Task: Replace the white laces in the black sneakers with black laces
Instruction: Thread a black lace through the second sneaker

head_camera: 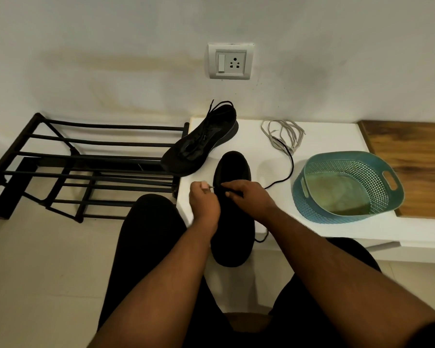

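Note:
A black sneaker (232,169) lies on the white table (337,134) right in front of me, toe pointing away. My left hand (204,199) pinches the tip of a black lace (290,169) over the shoe's eyelets. My right hand (251,197) grips the shoe's upper and the lace beside it. The lace trails right in a loop across the table. A second black sneaker (201,144), threaded with black laces, lies further back on the left. The removed white laces (283,134) lie bundled at the back of the table.
A teal perforated basket (347,187) stands to the right on the table, next to a wooden board (412,162). A black metal shoe rack (86,167) stands on the floor to the left. A wall socket (230,61) is above. My knees in black trousers are below.

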Tool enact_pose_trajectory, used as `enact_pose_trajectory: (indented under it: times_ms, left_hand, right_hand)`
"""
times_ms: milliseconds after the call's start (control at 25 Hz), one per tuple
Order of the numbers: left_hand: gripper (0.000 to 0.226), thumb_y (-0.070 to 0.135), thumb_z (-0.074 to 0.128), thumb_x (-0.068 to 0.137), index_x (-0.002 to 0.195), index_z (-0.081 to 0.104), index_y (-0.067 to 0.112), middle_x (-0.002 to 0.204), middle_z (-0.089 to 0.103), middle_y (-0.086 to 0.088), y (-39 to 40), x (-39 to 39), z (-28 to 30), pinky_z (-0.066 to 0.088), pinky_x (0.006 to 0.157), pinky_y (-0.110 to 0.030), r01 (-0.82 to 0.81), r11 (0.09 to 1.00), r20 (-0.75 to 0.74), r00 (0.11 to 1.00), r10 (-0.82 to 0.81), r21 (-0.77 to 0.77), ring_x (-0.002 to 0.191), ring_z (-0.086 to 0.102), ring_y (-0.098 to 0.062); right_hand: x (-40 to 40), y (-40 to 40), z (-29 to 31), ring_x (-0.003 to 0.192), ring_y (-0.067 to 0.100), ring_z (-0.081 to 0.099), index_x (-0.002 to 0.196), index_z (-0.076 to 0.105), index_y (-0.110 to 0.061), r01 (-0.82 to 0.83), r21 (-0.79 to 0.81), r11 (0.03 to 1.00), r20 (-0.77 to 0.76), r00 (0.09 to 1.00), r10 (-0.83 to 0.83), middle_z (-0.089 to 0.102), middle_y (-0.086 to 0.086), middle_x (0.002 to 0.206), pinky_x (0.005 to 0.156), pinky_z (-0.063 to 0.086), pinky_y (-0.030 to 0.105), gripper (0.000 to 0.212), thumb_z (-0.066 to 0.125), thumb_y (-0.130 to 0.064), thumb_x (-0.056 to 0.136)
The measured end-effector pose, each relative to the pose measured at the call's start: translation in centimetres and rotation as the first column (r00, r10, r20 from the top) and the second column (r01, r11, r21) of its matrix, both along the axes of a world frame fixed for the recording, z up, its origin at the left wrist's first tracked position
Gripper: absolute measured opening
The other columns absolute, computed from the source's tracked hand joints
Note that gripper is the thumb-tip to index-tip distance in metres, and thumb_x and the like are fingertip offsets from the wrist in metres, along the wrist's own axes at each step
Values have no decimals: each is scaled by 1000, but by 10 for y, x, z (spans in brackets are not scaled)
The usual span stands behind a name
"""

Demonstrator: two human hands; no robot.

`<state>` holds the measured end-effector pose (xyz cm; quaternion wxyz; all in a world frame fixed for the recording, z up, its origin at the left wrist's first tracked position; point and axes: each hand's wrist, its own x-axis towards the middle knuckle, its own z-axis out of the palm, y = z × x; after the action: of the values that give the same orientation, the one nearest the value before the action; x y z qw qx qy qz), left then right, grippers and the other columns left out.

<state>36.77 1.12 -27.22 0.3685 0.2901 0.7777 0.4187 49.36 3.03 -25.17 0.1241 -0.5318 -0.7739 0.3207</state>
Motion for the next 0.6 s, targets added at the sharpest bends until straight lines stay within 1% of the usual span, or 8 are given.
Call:
enact_pose_trajectory:
  times_ms: [80, 160, 240, 280, 400, 440, 520, 600]
  left_hand:
    - [23, 20, 33, 103, 99, 52, 8, 95, 59, -12, -3, -6, 7, 41, 73, -33, -66, 998, 80, 995, 66, 8, 87, 56, -29]
    - [24, 24, 30, 104, 93, 48, 14, 85, 59, -7, -6, -12, 20, 41, 61, -32, -197, 979, 351, 921, 169, 47, 68, 55, -22]
    - [25, 26, 26, 106, 93, 45, 17, 76, 59, -4, -5, -29, 35, 38, 49, -25, -365, 930, 672, 699, 245, 40, 51, 50, -13]
    - [25, 26, 25, 107, 93, 44, 17, 69, 54, -2, -4, -41, 44, 37, 46, -21, -451, 892, 758, 590, 279, 23, 45, 46, -10]
    - [30, 28, 26, 106, 88, 47, 15, 68, 41, 3, -5, -91, 64, 35, 44, -20, -752, 659, 821, 366, 438, -17, 46, 39, -8]
    - [30, 28, 28, 105, 96, 52, 12, 74, 46, 2, -8, -105, 68, 39, 49, -21, -827, 563, 792, 348, 501, 8, 53, 43, -8]
    - [29, 22, 32, 104, 122, 48, 5, 99, 53, -2, -14, -116, 71, 47, 63, -22, -844, 472, 587, 522, 619, 253, 72, 55, -11]
    - [32, 14, 47, 99, 129, 43, 4, 130, 41, -10, -21, -95, 69, 51, 78, -23, -529, 606, 130, 806, 577, 593, 100, 58, -21]
  right_hand:
    - [0, 2, 7, 126, 16, 51, 134, 55, -29, -56, -28, 998, 40, 998, 57, 57, -5, 137, 104, 42, 35, 41, 57, -23, 94]
    - [-2, 1, 11, 129, 17, 48, 138, 51, -32, -85, -59, 995, 69, 994, 89, 54, -7, 140, 106, 42, 37, 49, 58, -16, 92]
    - [0, 0, 12, 130, 18, 47, 139, 48, -34, -87, -72, 994, 60, 994, 91, 52, -7, 142, 106, 42, 39, 55, 59, -12, 90]
    - [2, 0, 12, 131, 19, 47, 139, 48, -35, -80, -77, 994, 55, 995, 84, 51, -8, 142, 106, 43, 39, 56, 59, -11, 90]
    - [6, 3, 17, 130, 18, 46, 141, 44, -39, -117, -72, 991, 163, 978, 127, 48, -10, 144, 103, 44, 38, 59, 60, -13, 90]
    - [7, 4, 18, 130, 18, 46, 141, 43, -39, -133, -84, 988, 188, 971, 146, 48, -9, 145, 103, 44, 38, 60, 61, -14, 89]
    - [9, 7, 20, 129, 19, 47, 141, 45, -34, -117, -193, 974, 49, 991, 129, 49, -4, 143, 106, 42, 37, 61, 68, -18, 87]
    - [15, 6, 26, 118, 18, 55, 138, 50, -29, 8, -331, 943, -333, 935, -125, 54, -1, 136, 101, 47, 35, 56, 69, -17, 87]
